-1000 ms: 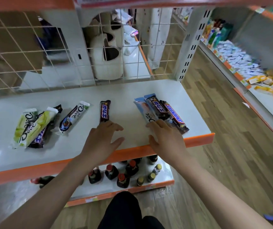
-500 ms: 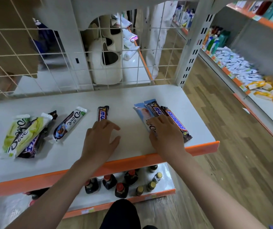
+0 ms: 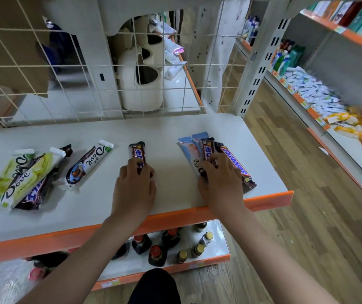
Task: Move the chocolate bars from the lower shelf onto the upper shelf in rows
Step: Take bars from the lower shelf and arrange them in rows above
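Note:
On the white shelf (image 3: 171, 126) with an orange front edge lie several chocolate bars. My left hand (image 3: 134, 187) grips the near end of a single brown Snickers bar (image 3: 138, 151) at the middle. My right hand (image 3: 219, 183) lies over a group at the right, its fingers curled on a brown Snickers bar (image 3: 207, 150) that rests on light blue Dove bars (image 3: 187, 150). A longer Snickers bar (image 3: 237, 165) lies just right of that hand. A white and brown Dove bar (image 3: 88, 165) and a pile of green Dove bars (image 3: 20, 178) lie at the left.
A white wire grid (image 3: 83, 69) backs the shelf, with white containers (image 3: 140, 84) behind it. Below the shelf stand several dark bottles (image 3: 156, 246). An aisle with a wooden floor (image 3: 296, 216) runs at the right, beside another shelf of packets (image 3: 315, 95).
Both hands slid forward onto the bars. My left fingers now close on the single Snickers bar; my right fingers curl on the Snickers bar in the right group.

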Motion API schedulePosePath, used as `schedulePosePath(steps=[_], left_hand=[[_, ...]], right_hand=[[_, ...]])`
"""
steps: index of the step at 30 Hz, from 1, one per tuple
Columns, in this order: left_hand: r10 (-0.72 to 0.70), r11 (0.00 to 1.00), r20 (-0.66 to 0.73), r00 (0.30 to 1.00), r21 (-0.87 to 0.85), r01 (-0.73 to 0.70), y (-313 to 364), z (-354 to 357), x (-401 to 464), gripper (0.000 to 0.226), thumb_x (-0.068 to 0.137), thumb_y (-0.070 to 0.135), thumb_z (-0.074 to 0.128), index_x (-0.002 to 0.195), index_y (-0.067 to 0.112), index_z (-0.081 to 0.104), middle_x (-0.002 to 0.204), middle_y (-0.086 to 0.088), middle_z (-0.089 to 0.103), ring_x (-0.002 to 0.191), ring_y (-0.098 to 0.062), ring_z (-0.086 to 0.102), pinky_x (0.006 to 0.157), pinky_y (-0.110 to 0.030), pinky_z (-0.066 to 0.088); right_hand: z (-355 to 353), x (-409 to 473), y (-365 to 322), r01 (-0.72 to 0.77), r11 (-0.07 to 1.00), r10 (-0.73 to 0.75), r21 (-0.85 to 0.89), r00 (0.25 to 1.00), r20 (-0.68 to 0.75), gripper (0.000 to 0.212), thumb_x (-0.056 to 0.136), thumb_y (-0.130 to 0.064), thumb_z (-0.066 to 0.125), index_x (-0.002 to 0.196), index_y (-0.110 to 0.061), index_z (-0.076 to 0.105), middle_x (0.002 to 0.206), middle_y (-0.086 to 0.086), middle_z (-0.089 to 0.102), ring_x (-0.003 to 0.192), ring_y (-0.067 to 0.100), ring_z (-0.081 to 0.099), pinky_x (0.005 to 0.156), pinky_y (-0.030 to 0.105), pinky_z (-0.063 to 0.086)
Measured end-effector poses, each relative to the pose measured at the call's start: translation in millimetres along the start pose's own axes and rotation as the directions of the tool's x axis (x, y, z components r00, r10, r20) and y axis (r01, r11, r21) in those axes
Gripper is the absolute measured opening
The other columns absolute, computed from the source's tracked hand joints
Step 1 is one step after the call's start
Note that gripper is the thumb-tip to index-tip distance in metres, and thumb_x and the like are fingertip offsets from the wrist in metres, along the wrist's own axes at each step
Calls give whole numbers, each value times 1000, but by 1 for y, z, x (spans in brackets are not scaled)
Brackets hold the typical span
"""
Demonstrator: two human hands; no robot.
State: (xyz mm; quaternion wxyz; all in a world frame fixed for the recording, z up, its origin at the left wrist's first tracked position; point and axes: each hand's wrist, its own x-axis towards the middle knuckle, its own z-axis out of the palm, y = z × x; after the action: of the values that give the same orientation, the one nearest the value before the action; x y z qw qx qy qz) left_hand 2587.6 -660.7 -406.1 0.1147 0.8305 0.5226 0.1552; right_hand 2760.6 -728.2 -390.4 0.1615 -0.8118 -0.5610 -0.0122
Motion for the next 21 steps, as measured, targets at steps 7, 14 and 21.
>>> schedulePosePath(steps=[7, 14, 21], left_hand=[[114, 993, 11, 993, -28, -114, 10, 0, -10, 17, 86, 18, 54, 102, 14, 58, 117, -3, 48, 100, -22, 50, 87, -31, 32], [10, 993, 88, 996, -122, 0, 0, -9, -12, 58, 68, 2, 54, 124, 16, 42, 119, -2, 42, 109, -23, 46, 94, -32, 26], [-51, 998, 71, 996, 39, 48, -14, -9, -6, 38, 87, 48, 51, 119, 28, 50, 116, 5, 46, 112, -17, 40, 91, -35, 28]], right_hand=[[5, -23, -30, 146, 986, -155, 83, 980, 127, 27, 77, -10, 56, 104, -10, 62, 110, 15, 51, 94, 32, 53, 69, 33, 41], [-9, -16, -37, 129, 939, -195, 320, 963, 184, 36, 83, -6, 49, 116, -16, 59, 108, 5, 56, 91, 24, 57, 66, 27, 43], [-5, 2, -19, 310, 948, -285, -78, 930, 232, 49, 84, -15, 54, 129, -32, 47, 137, -2, 37, 127, 23, 29, 94, 36, 31]])
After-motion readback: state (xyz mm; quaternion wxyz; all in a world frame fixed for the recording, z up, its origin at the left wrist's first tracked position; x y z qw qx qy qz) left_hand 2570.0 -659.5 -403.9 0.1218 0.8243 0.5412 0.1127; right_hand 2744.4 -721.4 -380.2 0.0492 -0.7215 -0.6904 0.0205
